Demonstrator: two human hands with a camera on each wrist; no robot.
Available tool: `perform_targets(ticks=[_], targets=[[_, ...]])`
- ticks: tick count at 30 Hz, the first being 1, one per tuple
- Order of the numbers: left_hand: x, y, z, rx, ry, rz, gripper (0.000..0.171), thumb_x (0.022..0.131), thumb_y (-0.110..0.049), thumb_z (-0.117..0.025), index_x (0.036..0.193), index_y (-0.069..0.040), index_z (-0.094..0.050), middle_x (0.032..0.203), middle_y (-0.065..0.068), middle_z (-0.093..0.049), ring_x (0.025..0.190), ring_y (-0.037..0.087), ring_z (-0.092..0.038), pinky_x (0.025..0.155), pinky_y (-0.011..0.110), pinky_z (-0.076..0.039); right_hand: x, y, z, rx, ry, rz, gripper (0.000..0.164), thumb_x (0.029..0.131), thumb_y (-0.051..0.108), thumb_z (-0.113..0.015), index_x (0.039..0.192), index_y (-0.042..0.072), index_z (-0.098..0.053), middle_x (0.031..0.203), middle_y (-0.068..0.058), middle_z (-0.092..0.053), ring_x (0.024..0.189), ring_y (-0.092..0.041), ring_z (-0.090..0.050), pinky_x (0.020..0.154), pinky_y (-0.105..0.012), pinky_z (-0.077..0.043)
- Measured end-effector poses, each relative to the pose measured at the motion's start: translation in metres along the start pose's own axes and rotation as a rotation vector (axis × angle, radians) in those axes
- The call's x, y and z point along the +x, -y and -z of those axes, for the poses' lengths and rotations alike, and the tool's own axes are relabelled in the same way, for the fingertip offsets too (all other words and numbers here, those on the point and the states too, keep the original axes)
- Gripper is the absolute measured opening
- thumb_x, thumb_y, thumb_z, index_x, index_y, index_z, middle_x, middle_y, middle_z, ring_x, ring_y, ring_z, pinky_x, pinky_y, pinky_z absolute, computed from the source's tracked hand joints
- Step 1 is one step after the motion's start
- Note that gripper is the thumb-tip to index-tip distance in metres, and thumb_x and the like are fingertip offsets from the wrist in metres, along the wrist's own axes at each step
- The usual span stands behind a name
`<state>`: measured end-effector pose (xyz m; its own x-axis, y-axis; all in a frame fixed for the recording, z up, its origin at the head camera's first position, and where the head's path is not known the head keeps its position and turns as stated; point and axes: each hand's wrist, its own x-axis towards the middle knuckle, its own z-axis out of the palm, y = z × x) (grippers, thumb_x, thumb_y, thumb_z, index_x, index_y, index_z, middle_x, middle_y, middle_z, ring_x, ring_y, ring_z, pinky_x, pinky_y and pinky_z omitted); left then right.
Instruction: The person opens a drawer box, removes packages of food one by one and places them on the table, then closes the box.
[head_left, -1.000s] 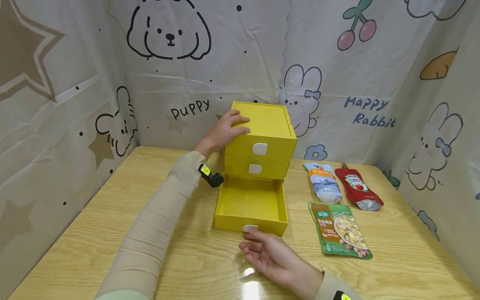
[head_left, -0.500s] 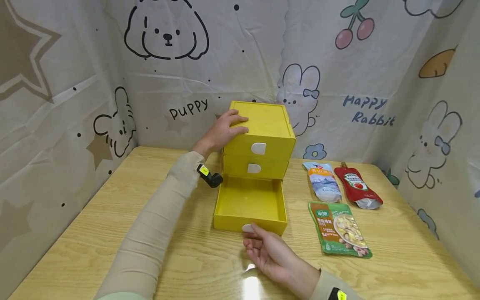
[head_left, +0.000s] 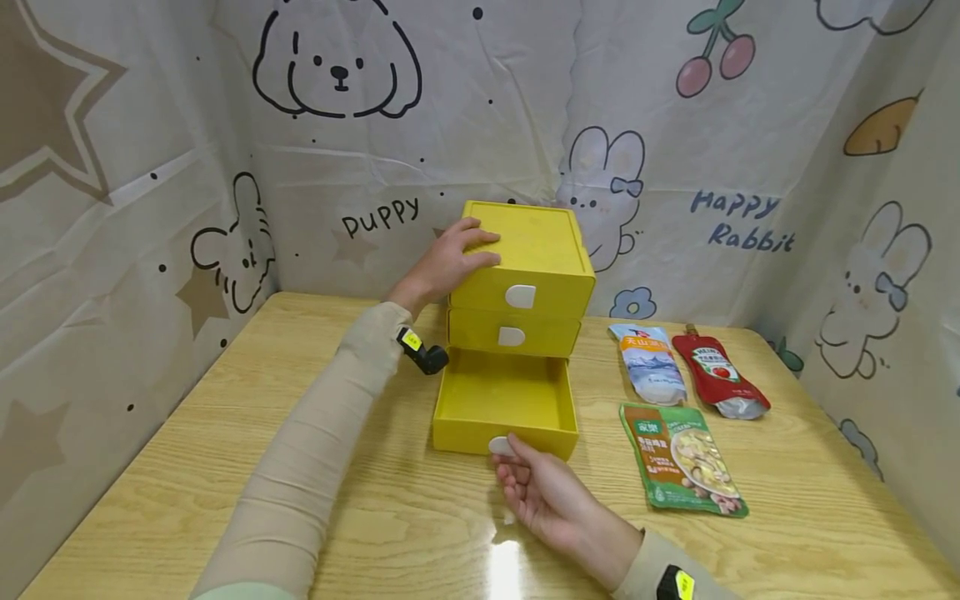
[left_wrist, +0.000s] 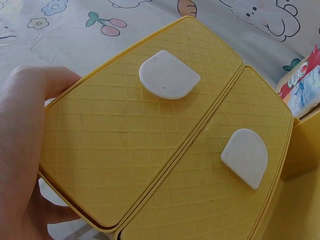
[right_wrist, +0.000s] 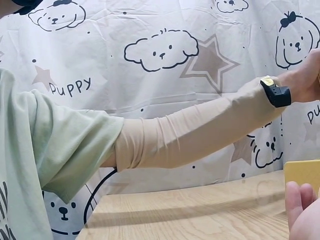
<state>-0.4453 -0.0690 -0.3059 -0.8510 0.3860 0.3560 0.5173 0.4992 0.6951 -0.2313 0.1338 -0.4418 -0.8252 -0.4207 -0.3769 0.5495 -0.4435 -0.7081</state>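
Observation:
A yellow drawer unit [head_left: 525, 242] stands on the table, its two upper drawers closed in the head view. The bottom drawer [head_left: 502, 400] is pulled out, with nothing inside. My left hand [head_left: 446, 262] rests over the unit's top left edge, several fingers lying on the lid. In the left wrist view that hand [left_wrist: 22, 145] borders the top drawer's front, near its white tab [left_wrist: 167, 75]. At the front of the bottom drawer, my right hand [head_left: 555, 504] pinches the white tab [head_left: 501, 446], thumb against it and other fingers curled below.
Right of the unit lie a blue and white bag [head_left: 651, 367], a red Heinz ketchup pouch [head_left: 720, 371] and a green and brown food pouch [head_left: 682, 458]. A printed cloth [head_left: 420, 158] hangs behind and beside the wooden table [head_left: 405, 517].
The bottom drawer has slid slightly inward, and my right hand has moved forward with it, its thumb coming onto the tab. My left hand stays on the unit.

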Motion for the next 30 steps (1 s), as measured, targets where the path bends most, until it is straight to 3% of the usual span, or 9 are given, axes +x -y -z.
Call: perform_targets(ticks=[10, 30], targets=[[0.0, 0.0, 0.001, 0.007, 0.0, -0.006, 0.05, 0.103, -0.035, -0.061, 0.145, -0.009, -0.061, 0.166, 0.012, -0.027, 0.152, 0.031, -0.023, 0.121, 0.044, -0.02, 0.005, 0.004, 0.003, -0.001, -0.008, -0.002, 0.036, 0.112, 0.03, -0.049, 0.113, -0.002, -0.062, 0.082, 0.002, -0.066, 0.066, -0.001, -0.057, 0.062, -0.011, -0.05], [0.001, -0.001, 0.001, 0.013, 0.014, -0.005, 0.05, 0.103, -0.035, -0.061, 0.146, -0.009, -0.06, 0.167, 0.012, -0.025, 0.152, 0.03, -0.022, 0.122, 0.044, -0.02, 0.013, 0.008, 0.004, -0.072, -0.015, -0.005, 0.038, 0.111, 0.034, -0.048, 0.102, 0.003, -0.067, 0.076, 0.006, -0.064, 0.062, -0.001, -0.057, 0.059, -0.013, -0.049]])
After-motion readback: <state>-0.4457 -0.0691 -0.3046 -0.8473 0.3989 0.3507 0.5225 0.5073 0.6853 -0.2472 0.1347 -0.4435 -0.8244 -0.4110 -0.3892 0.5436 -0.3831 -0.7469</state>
